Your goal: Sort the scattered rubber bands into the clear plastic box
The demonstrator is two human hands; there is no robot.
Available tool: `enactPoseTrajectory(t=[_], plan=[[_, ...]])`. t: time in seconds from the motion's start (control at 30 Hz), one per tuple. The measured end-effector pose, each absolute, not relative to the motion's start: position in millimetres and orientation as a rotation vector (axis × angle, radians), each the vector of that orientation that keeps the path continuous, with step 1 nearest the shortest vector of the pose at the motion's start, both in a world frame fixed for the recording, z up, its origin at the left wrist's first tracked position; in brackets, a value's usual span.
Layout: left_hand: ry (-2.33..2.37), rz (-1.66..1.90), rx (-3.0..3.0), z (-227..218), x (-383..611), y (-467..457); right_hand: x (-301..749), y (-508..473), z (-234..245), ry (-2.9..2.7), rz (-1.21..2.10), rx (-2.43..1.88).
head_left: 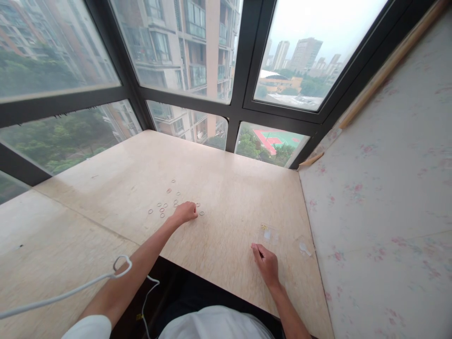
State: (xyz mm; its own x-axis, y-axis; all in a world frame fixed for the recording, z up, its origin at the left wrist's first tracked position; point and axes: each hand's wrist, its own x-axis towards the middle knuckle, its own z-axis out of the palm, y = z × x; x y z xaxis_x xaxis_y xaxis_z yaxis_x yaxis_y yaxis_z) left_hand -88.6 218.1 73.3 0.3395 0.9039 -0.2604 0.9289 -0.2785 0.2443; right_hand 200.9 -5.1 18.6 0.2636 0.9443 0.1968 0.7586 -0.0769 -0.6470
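Several thin rings (162, 210), some reddish and some greyish, lie scattered on the pale stone-patterned ledge (226, 188). My left hand (186, 212) is closed among them, its knuckles up and its fingertips hidden; a ring (201, 213) lies just to its right. Nearer the ledge's front edge, my right hand (266, 266) is closed too, thumb pressed against the curled fingers. I cannot make out what either hand holds. Just beyond the right hand is a small clear plastic bag (270, 234) with little yellow pieces (263, 227) at its far side.
A crumpled clear scrap (305, 249) lies beside the papered wall (374, 226) on the right. Dark-framed windows (183, 103) border the far side. A white cable (63, 295) with a looped end crosses my left forearm. A seam (92, 219) runs across the ledge at left.
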Motion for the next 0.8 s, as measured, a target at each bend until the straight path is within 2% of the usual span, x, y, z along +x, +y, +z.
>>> enactPoseTrajectory(t=[0.33,0.5,0.8], plan=[[1.566,0.130,2.278,85.6,-67.1,196.4,195.9,-16.7,20.6,-1.454,0.519,-1.828],[1.410,0.393,2.259,91.1,-7.9,168.3,194.6,-34.9,19.7,-1.482,0.512,-1.794],[0.974,0.557,2.247,89.4,116.1,125.3,200.3,-79.6,18.9,-1.398,0.494,-1.772]])
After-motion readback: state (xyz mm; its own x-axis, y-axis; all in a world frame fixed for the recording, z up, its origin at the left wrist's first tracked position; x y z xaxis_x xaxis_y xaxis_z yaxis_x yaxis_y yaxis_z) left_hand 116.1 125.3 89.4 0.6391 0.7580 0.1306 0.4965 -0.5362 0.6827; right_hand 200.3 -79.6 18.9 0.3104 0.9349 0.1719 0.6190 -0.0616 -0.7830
